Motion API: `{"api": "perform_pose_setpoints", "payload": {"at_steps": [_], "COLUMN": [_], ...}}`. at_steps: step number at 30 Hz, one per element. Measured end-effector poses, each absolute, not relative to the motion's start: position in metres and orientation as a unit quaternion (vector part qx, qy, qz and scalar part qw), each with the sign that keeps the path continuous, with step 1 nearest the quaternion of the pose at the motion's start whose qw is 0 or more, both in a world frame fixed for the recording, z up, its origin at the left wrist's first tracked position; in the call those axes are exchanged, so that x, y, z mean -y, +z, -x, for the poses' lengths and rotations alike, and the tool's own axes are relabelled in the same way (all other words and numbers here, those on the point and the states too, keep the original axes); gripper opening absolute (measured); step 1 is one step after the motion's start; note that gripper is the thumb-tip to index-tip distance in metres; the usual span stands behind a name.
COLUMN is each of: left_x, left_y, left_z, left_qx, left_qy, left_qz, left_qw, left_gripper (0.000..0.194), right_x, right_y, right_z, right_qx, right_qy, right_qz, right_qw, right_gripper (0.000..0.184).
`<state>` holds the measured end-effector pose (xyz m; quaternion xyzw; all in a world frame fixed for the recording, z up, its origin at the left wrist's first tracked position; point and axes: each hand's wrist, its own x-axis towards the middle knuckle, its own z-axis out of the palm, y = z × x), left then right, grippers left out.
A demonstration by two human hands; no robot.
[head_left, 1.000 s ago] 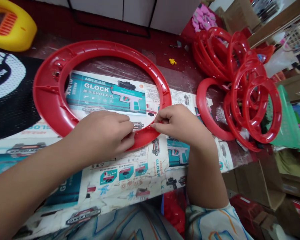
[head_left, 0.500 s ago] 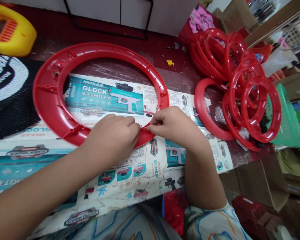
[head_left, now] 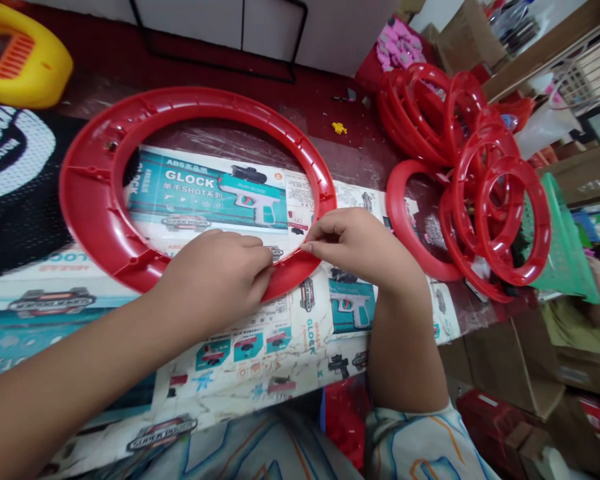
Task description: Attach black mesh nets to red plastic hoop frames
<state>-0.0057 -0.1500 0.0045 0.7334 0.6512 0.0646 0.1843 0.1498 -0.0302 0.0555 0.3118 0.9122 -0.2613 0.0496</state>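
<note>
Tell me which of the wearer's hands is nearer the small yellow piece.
Right. The right hand is on the near side of the small yellow piece, at the large red ring; the left hand is farther off, further left along that ring.

Large red ring (head_left: 91,203), ribbed side up, apparently flat, partly over printed sheet (head_left: 300,357)

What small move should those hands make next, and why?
Perhaps the right hand should press gently at the inner edge of the large red ring, with the left hand bracing it: the right thumb and forefinger are at that edge, and the left hand lies over the near side. Anything small between the fingertips is hard to tell.
</note>
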Motion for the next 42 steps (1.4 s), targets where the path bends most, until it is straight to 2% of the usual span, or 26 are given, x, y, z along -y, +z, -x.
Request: {"api": "perform_pose_setpoints", "payload": {"at_steps": [11,19,25,29,32,37,42], "left_x": [0.153,0.158,0.167,0.160,0.156,0.156,0.154], "left_y": [-0.001,0.003,0.006,-0.002,-0.009,-0.011,-0.005], "left_z": [0.011,0.006,-0.012,-0.020,-0.020,-0.013,-0.007], "left_qx": [-0.624,-0.615,-0.661,-0.643,-0.628,-0.608,-0.586], "left_qy": [0.085,0.059,0.168,0.102,0.098,0.081,0.062], "left_qz": [-0.756,-0.772,-0.720,-0.758,-0.772,-0.789,-0.806], "left_qw": [0.181,0.151,0.128,0.044,0.016,0.037,0.048], "left_gripper": [0.043,0.038,0.030,0.034,0.031,0.030,0.032], "right_x": [0.033,0.037,0.043,0.045,0.041,0.036,0.040], "right_y": [0.055,0.054,0.056,0.060,0.065,0.070,0.069], "right_z": [-0.148,-0.146,-0.143,-0.143,-0.148,-0.155,-0.153], "right_qx": [-0.897,-0.887,-0.891,-0.884,-0.876,-0.879,-0.893], "right_qy": [-0.261,-0.259,-0.267,-0.272,-0.290,-0.305,-0.266], "right_qz": [-0.352,-0.364,-0.340,-0.344,-0.341,-0.339,-0.337], "right_qw": [0.063,0.118,0.139,0.162,0.176,0.141,0.134], "right_gripper": [0.014,0.011,0.011,0.011,0.011,0.014,0.013]}}
